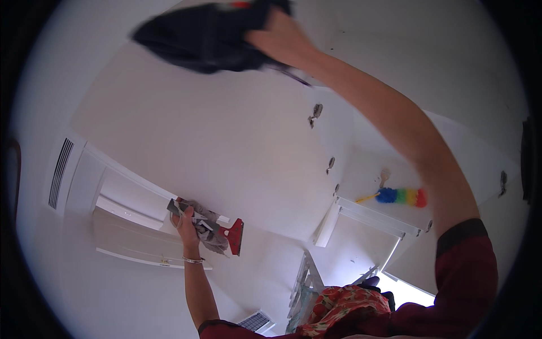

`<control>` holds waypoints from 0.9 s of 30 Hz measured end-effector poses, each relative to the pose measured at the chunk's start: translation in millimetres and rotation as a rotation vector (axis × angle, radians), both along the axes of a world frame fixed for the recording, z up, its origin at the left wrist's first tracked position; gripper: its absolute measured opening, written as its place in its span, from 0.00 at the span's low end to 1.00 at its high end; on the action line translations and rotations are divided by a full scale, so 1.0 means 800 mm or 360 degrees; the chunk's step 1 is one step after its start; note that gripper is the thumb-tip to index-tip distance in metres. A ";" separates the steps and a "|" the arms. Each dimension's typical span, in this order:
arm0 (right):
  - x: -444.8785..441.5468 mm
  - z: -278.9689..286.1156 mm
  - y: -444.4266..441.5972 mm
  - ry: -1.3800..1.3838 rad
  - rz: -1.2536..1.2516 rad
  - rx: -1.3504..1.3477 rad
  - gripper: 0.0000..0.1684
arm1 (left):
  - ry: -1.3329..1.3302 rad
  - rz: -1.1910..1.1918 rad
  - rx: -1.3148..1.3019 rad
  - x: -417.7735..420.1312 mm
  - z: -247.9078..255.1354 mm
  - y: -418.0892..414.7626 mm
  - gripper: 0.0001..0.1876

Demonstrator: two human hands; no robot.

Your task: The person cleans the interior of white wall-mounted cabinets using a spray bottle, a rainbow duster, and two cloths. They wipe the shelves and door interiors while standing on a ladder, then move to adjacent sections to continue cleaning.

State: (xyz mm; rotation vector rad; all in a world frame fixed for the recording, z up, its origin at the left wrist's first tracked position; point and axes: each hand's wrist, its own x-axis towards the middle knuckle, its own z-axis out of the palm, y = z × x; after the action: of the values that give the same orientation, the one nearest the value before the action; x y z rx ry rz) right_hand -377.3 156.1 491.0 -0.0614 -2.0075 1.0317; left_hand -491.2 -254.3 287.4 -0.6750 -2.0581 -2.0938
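My right hand [286,40] is raised at the top of the view and grips a dark cloth [199,40]. The cloth is blurred, and a small red patch shows at its upper edge. Lower on the left, my left hand [185,222] is closed around a bundle of tools and a crumpled grey rag [214,239]. A red scraper [233,237] with a wide head sticks out of this bundle to the right. A dark flat-ended piece [174,206] shows at the bundle's other end; what it belongs to I cannot tell.
A rainbow duster [400,198] and a brush [384,178] lie on a white surface at right. Metal hinges [316,114] line white panels. A slotted vent [61,173] is at left. Below are a stepladder [302,282] and red patterned fabric [347,301] at my body.
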 end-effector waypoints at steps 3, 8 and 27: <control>-0.084 0.015 -0.077 0.0217 -0.0250 0.0044 0.32 | -0.0088 -0.0117 0.0173 0.011 0.008 0.010 0.25; -0.107 -0.170 -0.115 0.0072 -0.0109 -0.0085 0.37 | 0.0000 -0.0157 0.0070 0.011 0.013 0.011 0.26; -0.119 -0.209 -0.144 0.0228 -0.0036 -0.0082 0.39 | -0.0124 -0.0181 0.0123 -0.013 -0.003 0.014 0.31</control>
State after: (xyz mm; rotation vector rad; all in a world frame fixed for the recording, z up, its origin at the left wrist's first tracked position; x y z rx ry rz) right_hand -472.6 40.9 323.7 -0.0365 -1.8476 1.0443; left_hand -501.8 -242.9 284.7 -0.7264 -2.0101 -2.2831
